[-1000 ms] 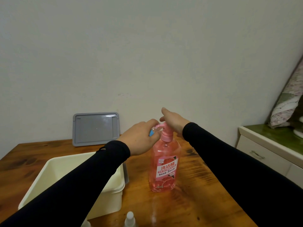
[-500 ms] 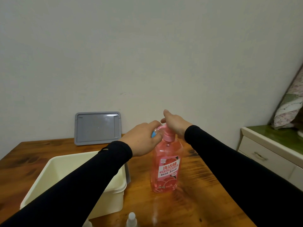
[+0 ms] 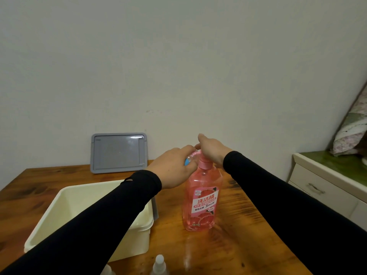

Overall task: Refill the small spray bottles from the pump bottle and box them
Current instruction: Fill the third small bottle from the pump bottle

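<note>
**Small bottle held at the pump spout**

I see the pink pump bottle (image 3: pixel 200 203) standing upright on the wooden table (image 3: pixel 238 245), just right of the cream box (image 3: pixel 139 231). My right hand (image 3: pixel 213 150) lies on top of the pump head, palm down, with the fingers pressed together and fairly straight, pointing away from me. I cannot tell how far down the pump head is.

My left hand (image 3: pixel 171 168) is curled around a small spray bottle (image 3: pixel 189 158) and holds it right at the pump spout. Only a clear part and a blue part of this bottle show between the fingers, so I cannot tell if its mouth touches the spout.

The cream box is open, and my left sleeve crosses over it and hides much of its inside. Near the bottom edge of the view, in front of the box, a small white spray top (image 3: pixel 159 262) stands on the table, and another pale one (image 3: pixel 107 269) is beside it, mostly cut off.

At the far side of the table a grey lid (image 3: pixel 118 152) leans upright against the wall. To the right, apart from the table, stands a white cabinet (image 3: pixel 317 187) with a green top.
</note>
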